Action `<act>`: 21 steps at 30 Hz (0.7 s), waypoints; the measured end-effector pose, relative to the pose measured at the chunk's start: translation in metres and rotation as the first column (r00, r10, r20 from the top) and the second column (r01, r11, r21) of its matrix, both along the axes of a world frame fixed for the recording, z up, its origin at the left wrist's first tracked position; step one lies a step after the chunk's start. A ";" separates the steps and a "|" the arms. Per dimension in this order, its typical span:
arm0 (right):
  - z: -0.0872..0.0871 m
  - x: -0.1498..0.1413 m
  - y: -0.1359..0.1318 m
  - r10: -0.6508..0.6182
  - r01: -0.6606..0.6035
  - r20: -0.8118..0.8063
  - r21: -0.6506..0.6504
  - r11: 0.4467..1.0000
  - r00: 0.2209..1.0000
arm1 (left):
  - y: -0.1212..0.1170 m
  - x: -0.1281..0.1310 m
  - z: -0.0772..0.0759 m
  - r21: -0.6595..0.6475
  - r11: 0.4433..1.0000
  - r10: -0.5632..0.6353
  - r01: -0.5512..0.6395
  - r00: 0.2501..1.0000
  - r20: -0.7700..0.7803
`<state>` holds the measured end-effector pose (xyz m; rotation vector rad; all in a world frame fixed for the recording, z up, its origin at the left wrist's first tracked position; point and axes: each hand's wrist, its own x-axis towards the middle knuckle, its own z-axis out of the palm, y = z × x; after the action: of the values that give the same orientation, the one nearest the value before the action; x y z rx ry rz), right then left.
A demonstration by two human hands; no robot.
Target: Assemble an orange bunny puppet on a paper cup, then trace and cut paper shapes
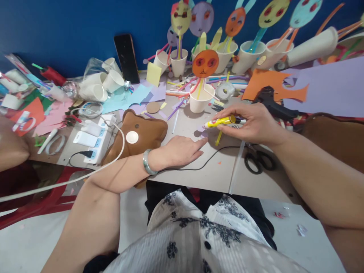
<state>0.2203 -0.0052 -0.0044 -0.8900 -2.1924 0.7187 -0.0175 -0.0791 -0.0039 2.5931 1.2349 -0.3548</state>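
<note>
My right hand [253, 123] grips a yellow glue tube [220, 121], its tip pointing left over a small lilac paper piece [203, 133] on the table. My left hand [182, 150] lies flat on the table [210, 174] with the fingers stretched, and its fingertips press the edge of that lilac piece. A yellow strip [218, 138] lies just under the tube. A green bangle [147, 162] circles my left wrist.
A paper cup [200, 99] with an orange face on a stick stands behind my hands. Black scissors [260, 161], a black glue gun [274, 105], a brown pouch [138, 136], a white power strip [95, 138] and a black cable [216, 152] lie around. More cups with paper faces line the blue wall.
</note>
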 end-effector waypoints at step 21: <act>-0.020 -0.007 0.001 0.041 -0.061 -0.086 -0.235 0.970 0.995 | 0.010 -0.006 0.004 0.228 0.942 0.230 -0.247 0.968 0.099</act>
<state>0.2134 -0.0038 -0.0242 -0.9073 -2.0941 1.0406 -0.0239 -0.0688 -0.0003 2.5773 1.6337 -0.0682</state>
